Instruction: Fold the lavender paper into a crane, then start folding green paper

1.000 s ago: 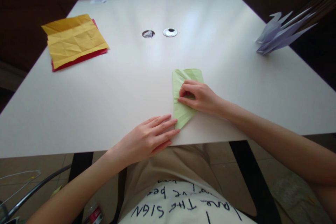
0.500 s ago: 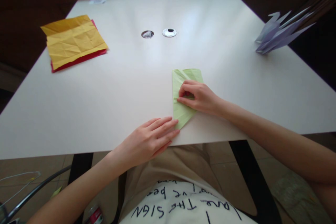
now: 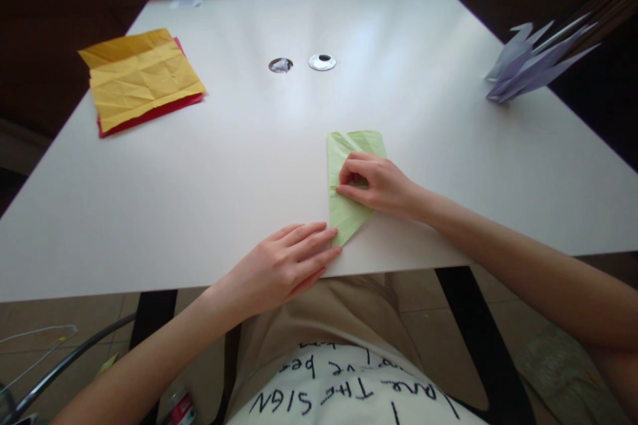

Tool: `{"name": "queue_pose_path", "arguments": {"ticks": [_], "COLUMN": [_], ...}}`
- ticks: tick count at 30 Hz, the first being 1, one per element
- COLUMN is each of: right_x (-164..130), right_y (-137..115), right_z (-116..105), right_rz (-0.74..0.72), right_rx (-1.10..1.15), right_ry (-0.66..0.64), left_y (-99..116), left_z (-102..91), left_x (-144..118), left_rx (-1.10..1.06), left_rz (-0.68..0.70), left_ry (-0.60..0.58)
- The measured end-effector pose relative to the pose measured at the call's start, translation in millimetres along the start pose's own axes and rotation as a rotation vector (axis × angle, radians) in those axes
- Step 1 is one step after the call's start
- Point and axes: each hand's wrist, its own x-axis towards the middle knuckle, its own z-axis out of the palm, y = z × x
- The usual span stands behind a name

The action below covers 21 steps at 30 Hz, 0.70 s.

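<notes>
A folded sheet of light green paper [image 3: 356, 141] lies on the white table near its front edge, with a straight left side and a slanted lower right side. Creases run across its surface. My left hand [image 3: 294, 259] rests flat beside it, fingers stretched out, the fingertips touching the paper's bottom corner. Over the middle of the sheet is my right hand [image 3: 376, 182], its fingers curled and the thumb and fingertips close together on the paper near the left edge. Part of the sheet is hidden under this hand.
Yellow paper [image 3: 144, 80] lies over red paper [image 3: 164, 113] at the left. Folded pale purple paper cranes [image 3: 523, 70] stand at the right edge. Two round cable holes [image 3: 321, 62] are set in the white table [image 3: 224, 166]. A bottle [image 3: 182, 408] is on the floor below.
</notes>
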Motion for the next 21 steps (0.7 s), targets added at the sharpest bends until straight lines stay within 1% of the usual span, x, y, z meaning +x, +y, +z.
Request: {"name": "queue_pose_path", "arguments": {"ticks": [8,13,17,21], "right_x": [-0.1,1.9,7.8,18.2], "right_y": [1.0,-0.5,-0.9,0.8], "right_z": [0.4,-1.1,-5.4,-12.0], "right_rz": [0.007,0.027,0.084,0.167], "right_rx": [-0.015,-0.021,-0.023,0.004], "right_ry": [-0.003,-0.028,-0.09,-0.2], "left_y": [0.0,0.2,1.2,0.3], "left_z": [0.5,-0.1,-2.9,-4.9], "left_x": [0.9,0.8,3.2,10.0], "left_rx": [-0.01,-0.025,-0.07,-0.082], "left_rz": [-0.002,-0.008,-0.033,-0.046], "left_ry": [0.005,0.008,0.015,0.02]}}
